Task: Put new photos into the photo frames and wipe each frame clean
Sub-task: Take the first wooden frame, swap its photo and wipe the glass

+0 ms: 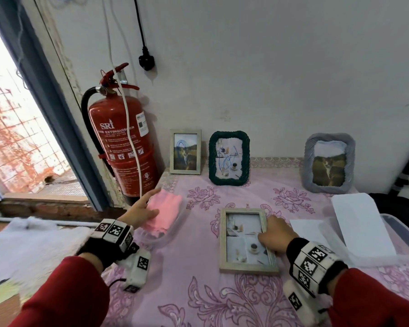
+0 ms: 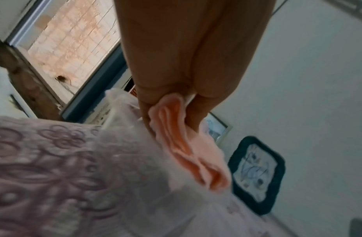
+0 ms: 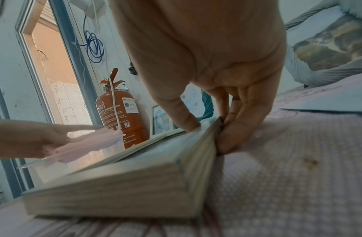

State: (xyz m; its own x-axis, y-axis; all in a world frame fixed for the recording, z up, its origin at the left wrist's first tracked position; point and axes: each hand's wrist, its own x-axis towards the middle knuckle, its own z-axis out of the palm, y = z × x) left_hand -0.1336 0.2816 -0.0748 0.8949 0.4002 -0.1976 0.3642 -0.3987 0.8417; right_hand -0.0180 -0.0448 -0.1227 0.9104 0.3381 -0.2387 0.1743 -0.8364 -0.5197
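A pale wooden photo frame [image 1: 246, 239] lies flat, face up, on the pink flowered tablecloth [image 1: 198, 291]. My right hand [image 1: 267, 230] grips its right edge, thumb on top [image 3: 188, 121] and fingers against the side of the frame [image 3: 135, 184]. To the left, a pink cloth [image 1: 168, 208] lies on a clear plastic tray [image 1: 151, 239]. My left hand [image 1: 151, 205] pinches that cloth [image 2: 186, 152] between thumb and fingers [image 2: 147, 112]. Three more frames stand against the wall: a small wooden one [image 1: 185, 152], a dark green braided one [image 1: 229, 158] and a grey one [image 1: 328, 162].
A red fire extinguisher [image 1: 125, 142] hangs at the table's back left corner beside a doorway. White sheets of paper [image 1: 361, 223] lie over a clear plastic box [image 1: 404, 234] at the right. A black plug [image 1: 147, 61] dangles on the wall.
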